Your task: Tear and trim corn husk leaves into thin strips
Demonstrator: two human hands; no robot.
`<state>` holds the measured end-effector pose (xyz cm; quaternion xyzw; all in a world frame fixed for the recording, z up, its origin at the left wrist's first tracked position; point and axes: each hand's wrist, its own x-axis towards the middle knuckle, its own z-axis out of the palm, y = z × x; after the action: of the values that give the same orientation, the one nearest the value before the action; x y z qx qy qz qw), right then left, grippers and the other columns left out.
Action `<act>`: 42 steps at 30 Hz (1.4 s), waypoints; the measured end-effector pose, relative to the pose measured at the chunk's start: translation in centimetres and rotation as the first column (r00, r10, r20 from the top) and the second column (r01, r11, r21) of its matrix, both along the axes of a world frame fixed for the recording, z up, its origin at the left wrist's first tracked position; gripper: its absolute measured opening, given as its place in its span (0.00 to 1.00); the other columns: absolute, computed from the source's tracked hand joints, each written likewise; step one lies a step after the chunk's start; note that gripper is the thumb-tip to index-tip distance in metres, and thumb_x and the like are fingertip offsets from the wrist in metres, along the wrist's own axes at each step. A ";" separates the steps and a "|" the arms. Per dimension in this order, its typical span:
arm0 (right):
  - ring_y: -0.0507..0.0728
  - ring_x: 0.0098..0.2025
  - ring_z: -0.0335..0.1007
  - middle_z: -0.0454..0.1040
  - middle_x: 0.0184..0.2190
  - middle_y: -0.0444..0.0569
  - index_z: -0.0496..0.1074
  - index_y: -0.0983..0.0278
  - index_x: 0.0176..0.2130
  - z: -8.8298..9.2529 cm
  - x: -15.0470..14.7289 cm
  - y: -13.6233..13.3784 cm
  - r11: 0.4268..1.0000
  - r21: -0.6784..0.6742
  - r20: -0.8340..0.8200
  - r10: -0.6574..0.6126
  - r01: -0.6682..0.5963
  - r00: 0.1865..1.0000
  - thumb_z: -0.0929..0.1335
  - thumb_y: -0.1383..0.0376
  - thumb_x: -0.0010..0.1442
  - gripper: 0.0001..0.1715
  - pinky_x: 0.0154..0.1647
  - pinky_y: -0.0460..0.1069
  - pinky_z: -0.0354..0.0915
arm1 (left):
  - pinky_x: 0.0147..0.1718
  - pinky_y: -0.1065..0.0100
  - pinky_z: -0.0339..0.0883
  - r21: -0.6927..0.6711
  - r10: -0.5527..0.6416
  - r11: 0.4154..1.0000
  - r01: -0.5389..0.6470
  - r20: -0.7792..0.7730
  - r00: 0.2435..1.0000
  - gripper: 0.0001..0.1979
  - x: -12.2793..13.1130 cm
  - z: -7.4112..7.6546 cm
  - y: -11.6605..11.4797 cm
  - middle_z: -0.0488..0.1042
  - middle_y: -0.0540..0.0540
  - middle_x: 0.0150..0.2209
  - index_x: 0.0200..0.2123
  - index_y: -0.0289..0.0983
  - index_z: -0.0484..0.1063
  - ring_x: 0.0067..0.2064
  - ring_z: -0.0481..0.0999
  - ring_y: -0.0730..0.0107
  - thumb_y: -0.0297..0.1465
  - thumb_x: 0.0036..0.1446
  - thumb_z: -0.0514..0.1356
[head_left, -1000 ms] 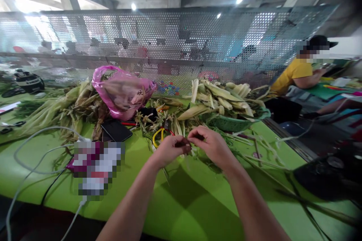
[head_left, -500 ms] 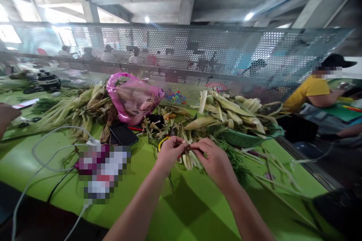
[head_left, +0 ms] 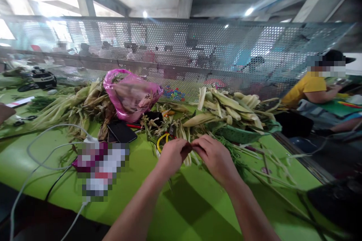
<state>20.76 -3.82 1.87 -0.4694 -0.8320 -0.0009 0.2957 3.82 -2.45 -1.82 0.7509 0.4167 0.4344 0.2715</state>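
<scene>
My left hand (head_left: 174,154) and my right hand (head_left: 213,156) meet above the front of the table, fingertips pinched together and almost touching. Whatever lies between them is hidden by the fingers. Just behind and below are pale corn husk strips (head_left: 187,159). A yellow-handled tool (head_left: 160,144) lies beside my left hand, partly covered by dried husk scraps. To the right of my right hand are feathery green sprigs (head_left: 237,160). Behind it, a green basket (head_left: 240,135) carries a heap of corn husks (head_left: 229,107).
A pink plastic bag (head_left: 132,96) stands beside more husks (head_left: 82,105). Left of my hands are a dark phone (head_left: 121,132), a purple item (head_left: 90,160) and white cables (head_left: 31,147). Scissors (head_left: 24,119) lie near another person's hand (head_left: 6,113). A person in yellow (head_left: 307,86) sits right, beyond the perforated screen (head_left: 169,52).
My fingers have drawn closer together, and my left fingers have curled in, hiding the pinched spot. The other person's hand at the left edge has shifted outward. The view has tilted slightly.
</scene>
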 end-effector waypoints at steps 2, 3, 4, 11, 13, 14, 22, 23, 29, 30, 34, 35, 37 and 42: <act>0.56 0.34 0.68 0.72 0.32 0.48 0.72 0.61 0.34 0.0 0.6 0.3 0.992 -0.127 -0.162 -0.002 -0.019 0.987 0.65 0.63 0.62 0.08 0.36 0.49 0.61 | 0.30 0.72 0.57 -0.155 -0.087 0.982 0.105 0.119 0.989 0.07 0.0 0.0 0.2 0.73 0.48 0.26 0.30 0.37 0.75 0.29 0.68 0.71 0.33 0.53 0.59; 0.55 0.34 0.67 0.72 0.31 0.47 0.72 0.61 0.33 0.0 0.8 0.5 0.980 -0.192 -0.251 -0.006 -0.043 0.968 0.66 0.62 0.61 0.07 0.35 0.49 0.62 | 0.31 0.72 0.58 -0.236 -0.125 0.956 0.174 0.208 0.970 0.06 0.0 0.0 0.2 0.73 0.49 0.26 0.30 0.36 0.75 0.29 0.68 0.71 0.33 0.52 0.60; 0.55 0.32 0.67 0.71 0.30 0.46 0.71 0.62 0.33 -0.1 0.9 0.6 0.965 -0.253 -0.333 -0.012 -0.077 0.943 0.67 0.61 0.60 0.07 0.34 0.48 0.62 | 0.31 0.72 0.59 -0.301 -0.153 0.921 0.248 0.306 0.940 0.06 0.0 0.1 0.2 0.73 0.49 0.27 0.30 0.36 0.74 0.29 0.69 0.72 0.33 0.51 0.61; 0.54 0.30 0.66 0.70 0.28 0.45 0.71 0.62 0.33 -0.7 -0.1 0.7 0.938 -0.313 -0.510 -0.035 -0.147 0.860 0.67 0.60 0.59 0.08 0.33 0.47 0.63 | 0.28 0.75 0.59 -0.441 0.004 0.755 0.486 0.743 0.669 0.10 -0.2 1.3 -0.5 0.72 0.49 0.27 0.31 0.33 0.71 0.27 0.68 0.78 0.32 0.46 0.65; 0.55 0.34 0.68 0.72 0.31 0.47 0.72 0.62 0.35 -0.8 -0.4 0.5 0.960 -0.251 -0.468 -0.011 -0.121 0.884 0.66 0.61 0.60 0.07 0.37 0.48 0.64 | 0.26 0.76 0.58 -0.463 0.053 0.750 0.472 0.753 0.656 0.11 -0.2 1.2 -0.4 0.72 0.49 0.27 0.31 0.33 0.70 0.26 0.68 0.79 0.32 0.45 0.66; 0.56 0.35 0.69 0.73 0.33 0.47 0.72 0.62 0.36 -0.8 -0.5 0.4 0.971 -0.211 -0.446 0.006 -0.112 0.895 0.66 0.62 0.61 0.07 0.39 0.49 0.64 | 0.25 0.76 0.58 -0.475 0.077 0.756 0.451 0.748 0.659 0.12 -0.2 1.1 -0.4 0.72 0.49 0.27 0.31 0.33 0.70 0.25 0.68 0.79 0.32 0.44 0.66; 0.58 0.37 0.69 0.72 0.35 0.51 0.73 0.61 0.39 -1.4 -0.9 0.3 1.000 0.015 -0.090 0.019 -0.017 0.996 0.62 0.65 0.64 0.11 0.39 0.51 0.64 | 0.26 0.73 0.60 -0.469 0.185 0.865 0.175 0.624 0.759 0.10 0.2 -0.3 0.9 0.70 0.50 0.24 0.30 0.35 0.68 0.24 0.68 0.76 0.34 0.47 0.64; 0.58 0.37 0.69 0.72 0.35 0.51 0.73 0.61 0.39 -1.4 -1.0 0.3 0.999 0.033 -0.042 0.011 -0.009 0.999 0.61 0.65 0.65 0.11 0.39 0.51 0.63 | 0.26 0.73 0.59 -0.439 0.184 0.892 0.108 0.571 0.800 0.08 0.3 -0.5 1.0 0.70 0.51 0.24 0.29 0.35 0.68 0.25 0.67 0.76 0.32 0.48 0.63; 0.57 0.33 0.69 0.72 0.32 0.50 0.73 0.62 0.37 -1.4 -1.4 0.0 0.998 0.043 0.109 -0.042 0.038 0.993 0.61 0.67 0.64 0.11 0.34 0.49 0.60 | 0.31 0.72 0.58 -0.143 0.215 0.972 -0.185 0.230 0.949 0.05 0.0 -0.5 0.6 0.73 0.50 0.27 0.30 0.39 0.72 0.29 0.68 0.71 0.25 0.50 0.58; 0.57 0.32 0.69 0.72 0.32 0.50 0.73 0.62 0.36 -1.3 -1.4 -0.1 0.999 0.035 0.102 -0.042 0.039 0.994 0.61 0.66 0.64 0.11 0.33 0.49 0.60 | 0.32 0.71 0.58 -0.097 0.216 0.975 -0.200 0.196 0.957 0.06 -0.1 -0.3 0.5 0.73 0.49 0.27 0.30 0.39 0.73 0.29 0.69 0.71 0.25 0.50 0.58; 0.57 0.33 0.69 0.72 0.32 0.50 0.73 0.62 0.35 -0.6 -1.1 -0.4 0.999 -0.027 0.032 -0.019 0.020 0.999 0.62 0.65 0.63 0.10 0.33 0.49 0.61 | 0.33 0.70 0.57 0.004 0.143 0.990 -0.143 0.068 0.987 0.07 -0.3 0.1 0.0 0.74 0.46 0.29 0.30 0.39 0.74 0.31 0.69 0.68 0.24 0.51 0.57; 0.57 0.34 0.69 0.72 0.33 0.49 0.73 0.62 0.35 -0.5 -0.8 -0.3 0.999 -0.046 -0.002 -0.020 0.020 1.000 0.63 0.64 0.63 0.10 0.34 0.49 0.61 | 0.33 0.70 0.57 -0.001 0.105 0.995 -0.105 0.044 0.994 0.07 -0.3 0.2 -0.1 0.74 0.45 0.29 0.30 0.39 0.74 0.31 0.69 0.67 0.25 0.51 0.57; 0.57 0.35 0.69 0.72 0.33 0.49 0.72 0.62 0.34 -0.3 -0.2 0.0 0.996 -0.091 -0.099 -0.022 0.013 0.995 0.64 0.63 0.62 0.09 0.36 0.50 0.62 | 0.33 0.70 0.58 -0.059 0.009 0.998 -0.007 0.033 0.999 0.05 -0.2 0.3 -0.1 0.74 0.46 0.29 0.29 0.39 0.74 0.31 0.69 0.67 0.26 0.51 0.58; 0.52 0.24 0.65 0.70 0.26 0.44 0.70 0.61 0.33 -0.8 0.5 0.9 0.922 -0.375 -0.482 -0.106 -0.096 0.870 0.67 0.56 0.59 0.11 0.26 0.48 0.63 | 0.31 0.72 0.60 -0.338 -0.144 0.890 0.306 0.429 0.892 0.04 0.0 0.6 0.0 0.71 0.49 0.26 0.29 0.36 0.71 0.29 0.68 0.73 0.30 0.49 0.62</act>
<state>21.22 -2.96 1.05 -0.5050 -0.7111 0.2826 0.3994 3.81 -2.43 -1.26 0.6217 0.3412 0.4470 0.5452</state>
